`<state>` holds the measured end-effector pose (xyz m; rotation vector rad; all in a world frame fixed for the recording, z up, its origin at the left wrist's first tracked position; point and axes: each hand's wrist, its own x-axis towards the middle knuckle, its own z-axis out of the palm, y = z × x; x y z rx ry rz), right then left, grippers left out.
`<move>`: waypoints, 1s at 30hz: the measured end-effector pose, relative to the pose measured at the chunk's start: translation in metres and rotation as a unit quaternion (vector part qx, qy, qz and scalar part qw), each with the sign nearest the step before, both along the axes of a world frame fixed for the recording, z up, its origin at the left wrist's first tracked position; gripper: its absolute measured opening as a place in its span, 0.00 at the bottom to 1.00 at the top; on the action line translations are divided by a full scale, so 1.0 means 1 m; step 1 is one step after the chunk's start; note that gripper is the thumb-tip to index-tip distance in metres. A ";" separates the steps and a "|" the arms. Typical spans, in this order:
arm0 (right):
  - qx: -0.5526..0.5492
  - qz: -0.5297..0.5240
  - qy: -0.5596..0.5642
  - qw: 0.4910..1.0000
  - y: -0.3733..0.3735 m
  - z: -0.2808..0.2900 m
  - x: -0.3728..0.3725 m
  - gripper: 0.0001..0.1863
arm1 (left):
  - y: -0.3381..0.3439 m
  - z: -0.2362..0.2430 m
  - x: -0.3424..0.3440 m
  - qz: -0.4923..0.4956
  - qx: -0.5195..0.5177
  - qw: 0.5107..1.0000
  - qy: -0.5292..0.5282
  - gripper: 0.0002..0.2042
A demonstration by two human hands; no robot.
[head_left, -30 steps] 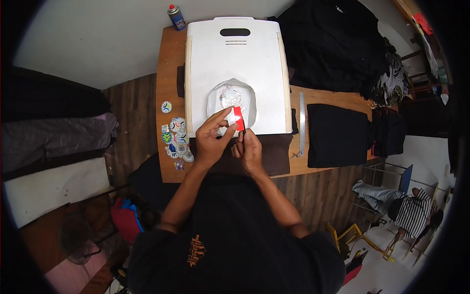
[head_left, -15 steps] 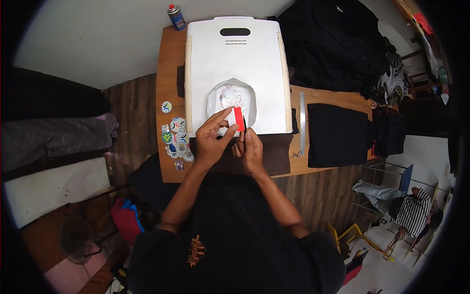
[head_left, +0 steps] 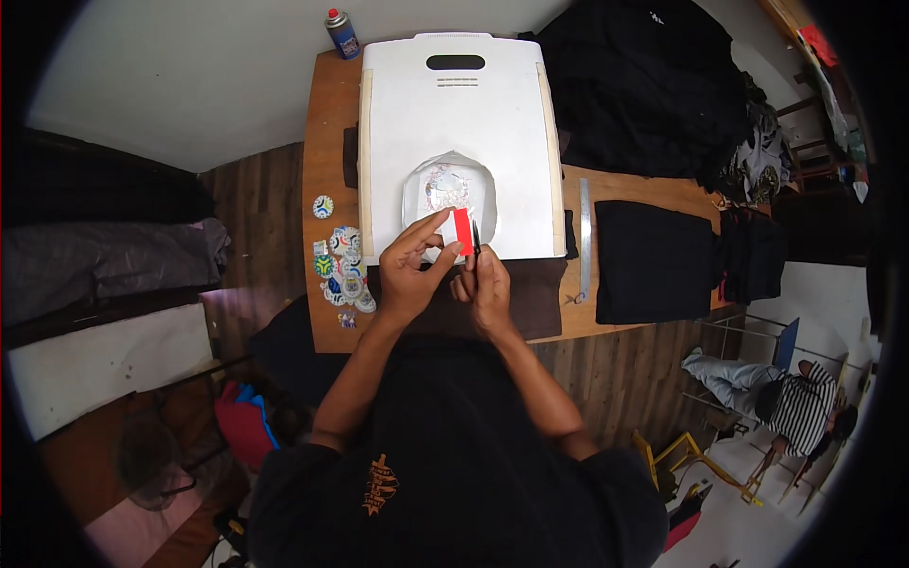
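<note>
Between the thumb and fingers of my left hand (head_left: 407,275) is a small red-and-white rectangular piece (head_left: 463,233), like paper or a sticker. My right hand (head_left: 488,293) is closed round small dark scissors (head_left: 476,237), whose blades point away from me along the piece's right edge. Both hands are over the near side of a white bowl (head_left: 410,187) lined with white, paper-like material. Thin scraps (head_left: 445,185) lie inside it. The bowl rests on a white panel (head_left: 454,118) with an oval slot.
Several cut-out round stickers (head_left: 346,265) lie left of the panel on the wooden table (head_left: 327,114). A spray can (head_left: 343,34) stands at the far left corner. To the right are a metal ruler (head_left: 584,237) and folded black cloth (head_left: 653,262). A person (head_left: 786,407) is farther right.
The scissors have shifted slightly and their blades look a little farther from the red edge. Both hands stay nearly in place.
</note>
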<state>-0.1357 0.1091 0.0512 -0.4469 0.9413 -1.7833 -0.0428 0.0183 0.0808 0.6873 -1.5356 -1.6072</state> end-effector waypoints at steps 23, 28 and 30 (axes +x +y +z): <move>0.023 -0.002 0.019 1.000 -0.001 0.007 0.000 0.18 | 0.002 0.005 -0.001 -0.014 0.024 1.000 0.007 0.25; 0.010 0.002 0.007 1.000 -0.002 0.010 -0.001 0.18 | 0.002 0.002 0.001 -0.007 0.027 1.000 -0.003 0.25; 0.017 0.001 0.016 1.000 0.000 0.007 -0.001 0.18 | 0.002 0.002 0.001 -0.011 0.020 1.000 0.001 0.25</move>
